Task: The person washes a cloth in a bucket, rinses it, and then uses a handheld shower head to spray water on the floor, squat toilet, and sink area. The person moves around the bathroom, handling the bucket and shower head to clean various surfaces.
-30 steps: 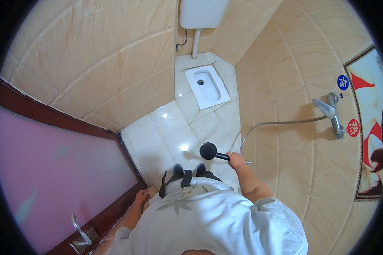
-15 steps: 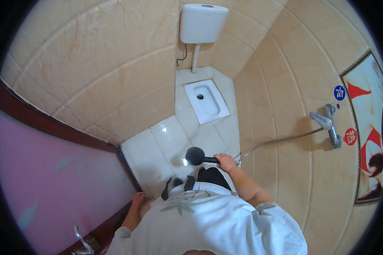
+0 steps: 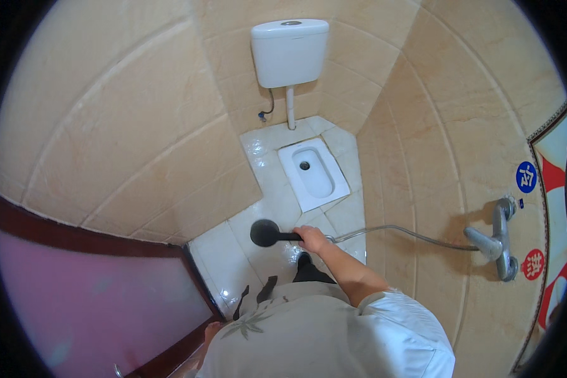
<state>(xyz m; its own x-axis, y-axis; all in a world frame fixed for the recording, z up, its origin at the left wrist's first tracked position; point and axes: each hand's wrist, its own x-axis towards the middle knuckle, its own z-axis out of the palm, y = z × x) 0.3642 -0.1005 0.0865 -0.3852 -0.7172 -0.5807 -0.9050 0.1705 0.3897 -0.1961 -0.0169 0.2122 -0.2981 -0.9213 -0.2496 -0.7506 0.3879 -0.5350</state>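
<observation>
My right hand [image 3: 311, 239] is closed around the handle of a black shower head [image 3: 265, 234], holding it out over the tiled floor with its round head toward the left. From the grip, a grey metal hose [image 3: 404, 230] runs right to a chrome mixer tap [image 3: 499, 240] on the wall. Low at my left side, my left hand [image 3: 213, 331] shows only in part beside the door frame; my shirt covers the rest, and its fingers cannot be made out. A white squat toilet [image 3: 314, 174] is set in the floor ahead.
A white cistern [image 3: 290, 53] hangs on the far wall, its pipe [image 3: 290, 108] running down to the floor. At left stands a pink door [image 3: 94, 296] in a dark red frame. A picture panel [image 3: 551, 170] is on the right wall. The floor tiles [image 3: 223, 258] shine.
The view has shifted, showing the toilet lower. My right hand has carried the shower head forward and left, and the hose now arches more. Less of my left hand shows.
</observation>
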